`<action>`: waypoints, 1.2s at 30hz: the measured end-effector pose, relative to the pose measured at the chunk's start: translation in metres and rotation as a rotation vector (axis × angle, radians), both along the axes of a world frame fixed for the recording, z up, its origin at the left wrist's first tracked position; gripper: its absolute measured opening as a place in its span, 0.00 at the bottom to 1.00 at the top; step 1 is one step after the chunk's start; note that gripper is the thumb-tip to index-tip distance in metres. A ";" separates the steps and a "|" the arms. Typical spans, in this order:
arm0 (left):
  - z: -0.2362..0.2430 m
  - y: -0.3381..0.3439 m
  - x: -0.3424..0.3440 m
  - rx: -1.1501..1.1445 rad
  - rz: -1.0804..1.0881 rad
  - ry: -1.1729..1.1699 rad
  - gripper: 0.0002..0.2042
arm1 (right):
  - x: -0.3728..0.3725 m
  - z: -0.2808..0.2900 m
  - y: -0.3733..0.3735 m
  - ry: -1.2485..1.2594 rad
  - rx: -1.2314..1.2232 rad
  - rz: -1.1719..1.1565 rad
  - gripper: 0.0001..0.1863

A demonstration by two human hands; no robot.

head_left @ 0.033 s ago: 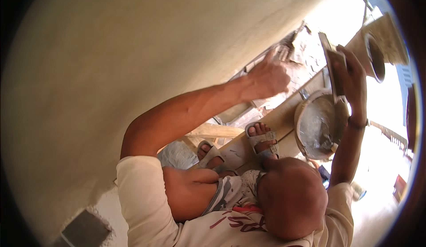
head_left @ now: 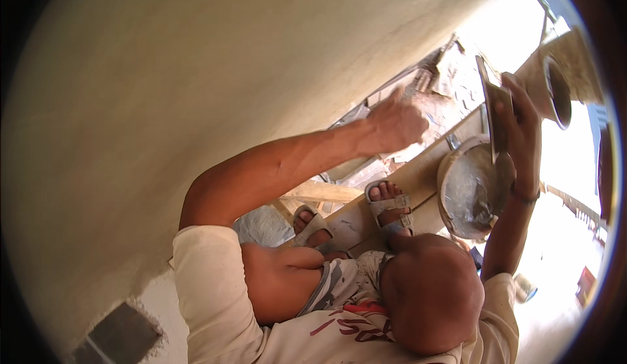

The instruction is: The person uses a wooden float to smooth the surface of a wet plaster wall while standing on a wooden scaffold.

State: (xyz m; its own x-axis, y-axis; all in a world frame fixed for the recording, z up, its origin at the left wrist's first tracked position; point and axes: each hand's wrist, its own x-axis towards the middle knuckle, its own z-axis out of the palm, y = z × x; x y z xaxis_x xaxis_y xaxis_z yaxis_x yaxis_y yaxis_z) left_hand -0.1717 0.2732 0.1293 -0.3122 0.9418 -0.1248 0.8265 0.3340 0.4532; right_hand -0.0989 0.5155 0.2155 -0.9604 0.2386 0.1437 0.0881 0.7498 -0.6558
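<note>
My right hand is closed around a flat, long-edged plastering trowel, held on edge above a round pan. Grey wet mortar lies in the pan. My left hand is raised in front of the plastered wall, with its fingers curled into a fist. It is slightly blurred, and whatever may be inside it is hidden. The trowel's handle is mostly covered by my right fingers.
My sandalled feet stand on wooden planks beside the pan. A tan, pipe-like form with a round opening is at the far right. Rubble lies below, beyond the planks. A dark square opening marks the wall at lower left.
The whole view has shifted slightly, so the pan, trowel and feet sit a little lower and further right. Both hands keep nearly the same pose.
</note>
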 end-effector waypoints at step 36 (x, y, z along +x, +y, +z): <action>-0.017 -0.127 0.042 0.494 0.748 -1.536 0.19 | 0.073 -0.128 -0.148 -0.347 -0.906 0.367 0.15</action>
